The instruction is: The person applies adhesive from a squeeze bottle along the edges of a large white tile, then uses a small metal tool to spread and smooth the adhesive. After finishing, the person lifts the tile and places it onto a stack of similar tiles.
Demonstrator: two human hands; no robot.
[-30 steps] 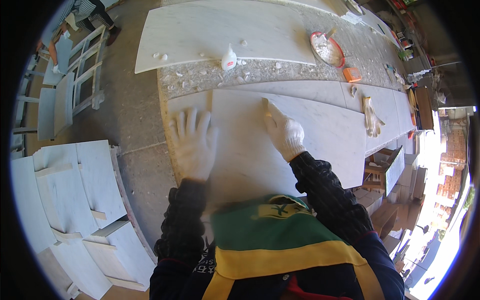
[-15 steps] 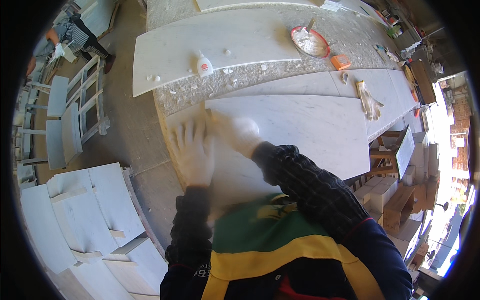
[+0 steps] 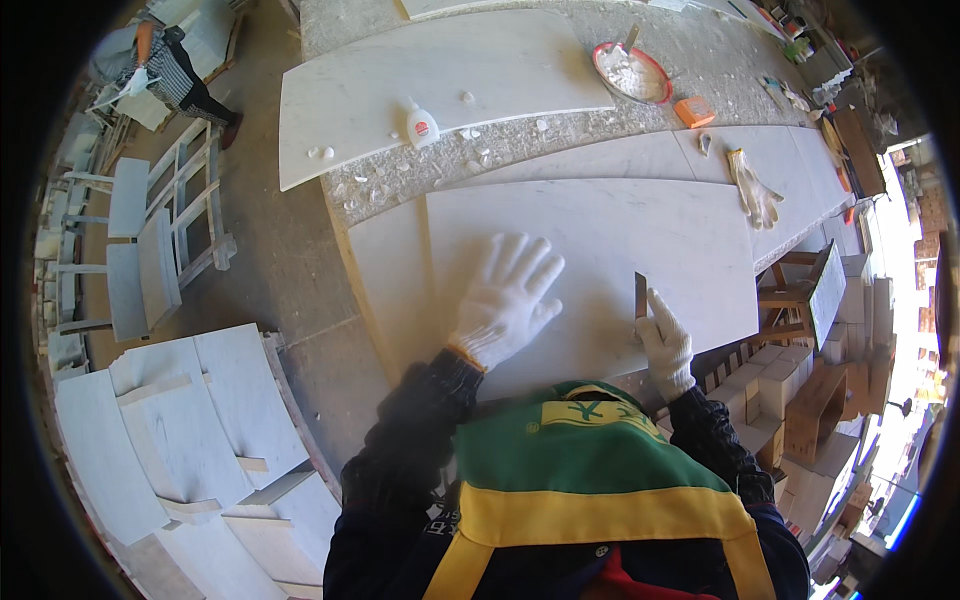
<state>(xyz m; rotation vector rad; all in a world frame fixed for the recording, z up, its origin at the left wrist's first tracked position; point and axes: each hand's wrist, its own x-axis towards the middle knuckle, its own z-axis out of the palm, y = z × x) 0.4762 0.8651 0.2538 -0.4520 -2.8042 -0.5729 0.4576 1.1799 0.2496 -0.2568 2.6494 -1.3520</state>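
My left hand (image 3: 505,305), in a white knit glove, lies on the upper white marble slab (image 3: 590,225) with its fingers spread. Nothing is in it. Near the slab's front edge, my gloved right hand (image 3: 665,345) grips a putty knife (image 3: 641,292). Its narrow dark blade points away from me, and the hand hides its handle. The upper slab overlaps another pale slab (image 3: 385,250), which shows along its left side.
Beyond lie another marble slab (image 3: 440,75), a white squeeze bottle (image 3: 422,127), a red-rimmed bowl of white paste (image 3: 632,75) and an orange box (image 3: 694,111). A spare glove (image 3: 755,190) rests at right. Stacked slabs (image 3: 190,420) stand at left; a person (image 3: 170,75) is far left.
My right hand has moved from the slab's left edge to its front right with the putty knife. My left hand has shifted right, onto the upper slab.
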